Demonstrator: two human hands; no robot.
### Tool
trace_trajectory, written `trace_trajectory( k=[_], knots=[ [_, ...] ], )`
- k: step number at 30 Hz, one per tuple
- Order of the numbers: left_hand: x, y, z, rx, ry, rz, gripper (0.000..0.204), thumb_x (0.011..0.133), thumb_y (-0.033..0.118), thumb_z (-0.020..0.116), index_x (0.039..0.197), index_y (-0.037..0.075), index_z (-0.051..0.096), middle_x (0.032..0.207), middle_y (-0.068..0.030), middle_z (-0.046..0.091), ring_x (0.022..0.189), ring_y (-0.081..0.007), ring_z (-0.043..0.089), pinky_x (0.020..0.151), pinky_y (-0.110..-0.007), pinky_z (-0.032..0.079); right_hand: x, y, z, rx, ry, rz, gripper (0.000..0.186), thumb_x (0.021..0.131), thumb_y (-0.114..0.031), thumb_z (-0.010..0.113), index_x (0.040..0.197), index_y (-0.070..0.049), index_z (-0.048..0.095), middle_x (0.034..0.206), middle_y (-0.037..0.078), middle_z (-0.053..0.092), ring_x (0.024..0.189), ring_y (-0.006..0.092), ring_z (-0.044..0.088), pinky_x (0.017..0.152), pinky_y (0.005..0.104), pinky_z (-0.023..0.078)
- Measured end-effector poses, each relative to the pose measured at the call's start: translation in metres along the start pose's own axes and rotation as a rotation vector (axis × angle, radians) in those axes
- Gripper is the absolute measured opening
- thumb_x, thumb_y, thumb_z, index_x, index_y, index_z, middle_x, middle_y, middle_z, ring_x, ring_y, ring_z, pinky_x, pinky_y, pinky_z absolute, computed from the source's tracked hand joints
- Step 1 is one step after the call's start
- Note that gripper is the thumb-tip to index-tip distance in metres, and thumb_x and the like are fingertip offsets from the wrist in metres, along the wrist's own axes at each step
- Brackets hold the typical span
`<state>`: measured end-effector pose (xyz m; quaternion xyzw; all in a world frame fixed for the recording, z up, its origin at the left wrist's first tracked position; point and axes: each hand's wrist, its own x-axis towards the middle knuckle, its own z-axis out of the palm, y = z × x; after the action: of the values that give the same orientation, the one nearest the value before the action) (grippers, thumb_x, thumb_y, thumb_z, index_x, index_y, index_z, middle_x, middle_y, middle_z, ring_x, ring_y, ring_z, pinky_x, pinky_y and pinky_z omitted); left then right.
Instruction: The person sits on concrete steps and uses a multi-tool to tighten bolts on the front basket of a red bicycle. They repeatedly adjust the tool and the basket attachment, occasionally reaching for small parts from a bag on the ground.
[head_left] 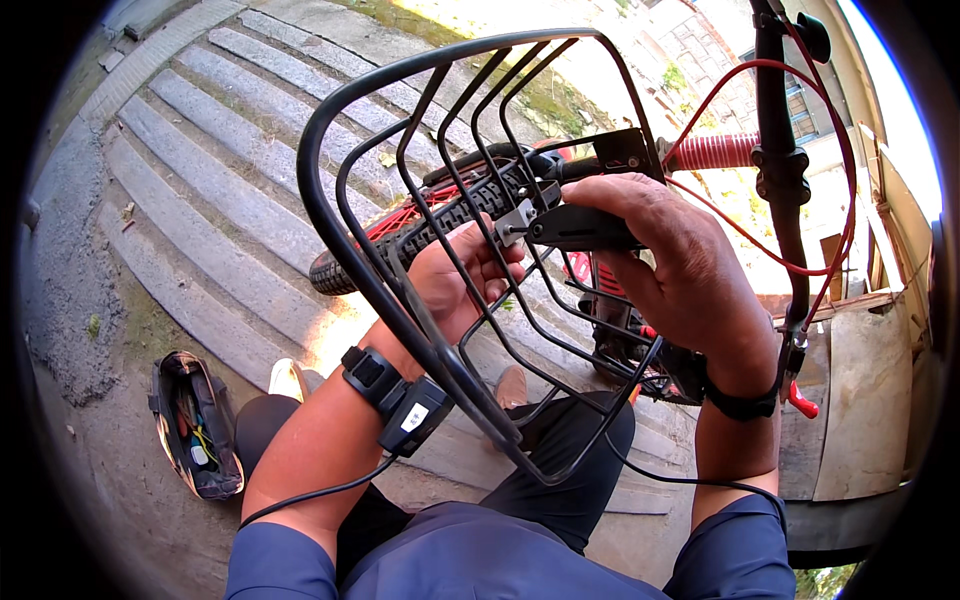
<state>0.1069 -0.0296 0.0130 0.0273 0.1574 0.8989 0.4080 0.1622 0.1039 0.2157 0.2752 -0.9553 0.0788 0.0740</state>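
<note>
A black wire bicycle basket (335, 110) fills the middle of the view, tilted, with both my arms around it. My right hand (680, 260) grips a black folding multi-tool (585, 229) between thumb and fingers. The tool's pivot end is beside a small silver metal bracket (515, 222) at the basket's bars. My left hand (460, 280) has its fingers curled in close below that bracket, thumb side against it. Whatever lies between the left fingers is hidden. Behind the basket shows a knobbly bicycle tyre (450, 215) with red spokes.
The black handlebar (783, 160) rises on the right, with red cables (850, 200) looping from it and a red-tipped lever (803, 400). An open tool bag (197, 425) sits on the ground at the left. Stone strips (190, 215) line the ground. Wooden boards (860, 400) stand at right.
</note>
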Motion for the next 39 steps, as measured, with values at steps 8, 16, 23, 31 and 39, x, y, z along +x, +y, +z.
trace_trajectory(
  k=[8,16,23,31,39],
  knots=[
    [0.006,-0.005,-0.008,-0.061,-0.076,0.001,0.024,0.097,0.027,0.054,0.110,0.007,0.055,0.089,-0.0086,0.065,0.075,-0.0159,0.065,0.056,-0.022,0.047,0.001,-0.003,0.002,0.014,0.003,0.038,0.051,0.070,0.010,0.066,0.118,-0.008,0.060,0.107,0.010,0.065,0.102,0.0308,0.063,0.087,0.0378,0.052],
    [0.007,-0.003,-0.006,-0.034,-0.041,0.004,0.027,0.097,0.031,0.054,0.105,0.006,0.057,0.089,-0.0093,0.066,0.075,-0.0161,0.066,0.056,-0.021,0.049,0.002,-0.003,0.001,0.018,0.008,0.036,0.051,0.070,0.011,0.065,0.117,-0.007,0.059,0.107,0.011,0.065,0.103,0.0309,0.062,0.088,0.0382,0.051],
    [0.005,-0.002,0.001,-0.045,-0.077,0.041,0.022,0.097,0.024,0.055,0.111,0.008,0.053,0.093,-0.0107,0.065,0.078,-0.0174,0.066,0.058,-0.024,0.049,0.001,-0.004,0.000,0.027,-0.011,0.070,0.049,0.069,0.010,0.064,0.116,-0.005,0.059,0.108,0.012,0.064,0.105,0.0328,0.060,0.088,0.0392,0.049],
    [0.003,-0.002,0.001,-0.121,-0.049,-0.021,0.024,0.098,0.029,0.053,0.108,0.008,0.056,0.088,-0.0091,0.065,0.078,-0.0186,0.066,0.062,-0.026,0.048,0.002,-0.007,0.001,-0.003,-0.013,0.089,0.045,0.073,0.008,0.058,0.115,-0.007,0.059,0.108,0.014,0.064,0.100,0.0344,0.062,0.086,0.0396,0.050],
    [0.007,-0.005,-0.003,-0.120,-0.052,-0.073,0.019,0.096,0.028,0.056,0.104,0.010,0.057,0.091,-0.0099,0.066,0.079,-0.0198,0.066,0.060,-0.024,0.048,0.000,-0.004,0.002,0.028,0.011,0.077,0.047,0.072,0.010,0.055,0.116,-0.007,0.059,0.107,0.016,0.064,0.098,0.0365,0.062,0.085,0.0407,0.050]
  ],
)
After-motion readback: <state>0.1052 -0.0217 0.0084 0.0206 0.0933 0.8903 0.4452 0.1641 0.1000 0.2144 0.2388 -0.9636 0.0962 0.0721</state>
